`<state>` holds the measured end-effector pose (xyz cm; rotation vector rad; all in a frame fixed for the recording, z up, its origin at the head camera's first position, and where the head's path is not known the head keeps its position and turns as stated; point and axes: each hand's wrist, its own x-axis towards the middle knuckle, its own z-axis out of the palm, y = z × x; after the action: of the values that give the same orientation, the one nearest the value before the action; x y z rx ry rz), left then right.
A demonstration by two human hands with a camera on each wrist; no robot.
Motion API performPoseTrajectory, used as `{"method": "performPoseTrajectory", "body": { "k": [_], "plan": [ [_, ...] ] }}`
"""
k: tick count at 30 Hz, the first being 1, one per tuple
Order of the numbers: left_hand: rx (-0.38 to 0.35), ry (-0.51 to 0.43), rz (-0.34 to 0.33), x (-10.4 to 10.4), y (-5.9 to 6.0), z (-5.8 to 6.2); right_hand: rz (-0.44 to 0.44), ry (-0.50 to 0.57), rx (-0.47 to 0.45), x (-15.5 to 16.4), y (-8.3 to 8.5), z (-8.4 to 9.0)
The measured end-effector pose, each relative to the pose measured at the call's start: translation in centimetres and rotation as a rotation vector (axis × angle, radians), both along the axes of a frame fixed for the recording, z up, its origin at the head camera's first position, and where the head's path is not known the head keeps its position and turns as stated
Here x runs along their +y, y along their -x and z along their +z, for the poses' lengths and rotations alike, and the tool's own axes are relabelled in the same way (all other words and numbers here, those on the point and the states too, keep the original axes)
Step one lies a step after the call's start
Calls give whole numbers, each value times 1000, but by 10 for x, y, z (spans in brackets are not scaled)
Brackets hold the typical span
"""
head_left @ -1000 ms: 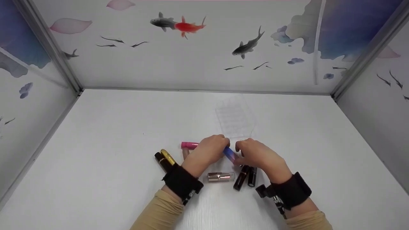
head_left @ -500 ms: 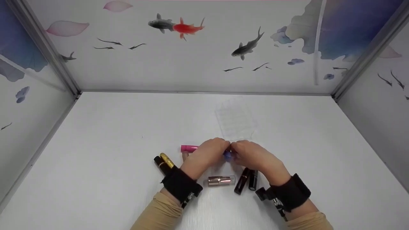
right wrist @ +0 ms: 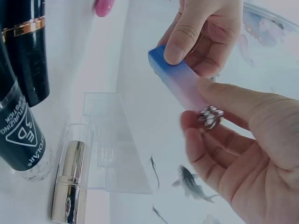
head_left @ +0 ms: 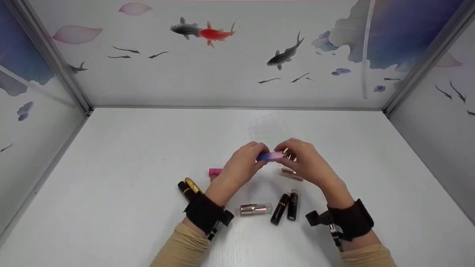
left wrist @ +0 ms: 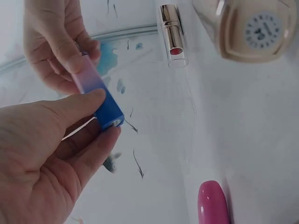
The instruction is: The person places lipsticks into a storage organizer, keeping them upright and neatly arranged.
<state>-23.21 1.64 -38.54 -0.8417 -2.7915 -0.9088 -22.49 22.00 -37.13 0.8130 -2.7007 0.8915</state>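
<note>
A square lipstick tube [head_left: 272, 156], fading from blue to pink, is held between both hands above the table. My left hand [head_left: 245, 159] pinches its blue end between thumb and fingers, seen closely in the left wrist view. At the pink end, my right hand [head_left: 306, 161] grips with thumb and fingertips. A silver ornate knob [right wrist: 211, 116] sticks out from that end in the right wrist view. Below the right hand lies a gold lipstick with a clear cap [head_left: 290, 172]. A pink tube [head_left: 215, 172] is partly hidden behind my left hand.
A clear compartment tray [head_left: 267, 128] lies beyond the hands. Nearer on the white table are a gold-and-clear lipstick [head_left: 256, 209] and two black lipsticks [head_left: 280, 209]. By the left wrist lie a gold tube [head_left: 193, 185] and another black tube [head_left: 185, 190].
Both hands have moved forward, toward the tray, with the lipstick tube. It was slanted, then mostly hidden between the hands, and now lies nearly crosswise. The clear-capped lipstick beneath the right hand is now visible.
</note>
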Motion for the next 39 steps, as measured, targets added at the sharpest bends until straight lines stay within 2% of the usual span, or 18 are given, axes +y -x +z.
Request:
{"method": "performPoseTrajectory", "body": {
  "k": [4,6,10,13,15,19,21,28,31,39],
  "plan": [
    [96,-37,63,5,-2,0,-103,114,33,3,1,3],
    [172,-62,82,7,-4,0,-151,153,62,3,1,5],
    [317,-140,74,13,-7,1,-219,233,106,2,1,7],
    [355,-169,45,18,-10,3,-239,295,139,2,1,9],
    [338,-165,25,21,-11,3,-246,321,165,3,3,9],
    [246,-155,-18,26,-10,5,-252,325,218,4,6,8],
    [197,-151,-43,27,-8,6,-253,310,243,5,8,8],
    [95,-135,-116,35,1,5,-267,217,327,13,14,8],
    [58,-119,-147,37,3,4,-273,191,349,16,17,4],
    [20,-27,-193,39,10,-5,-260,132,387,18,24,-9]
  ]
}}
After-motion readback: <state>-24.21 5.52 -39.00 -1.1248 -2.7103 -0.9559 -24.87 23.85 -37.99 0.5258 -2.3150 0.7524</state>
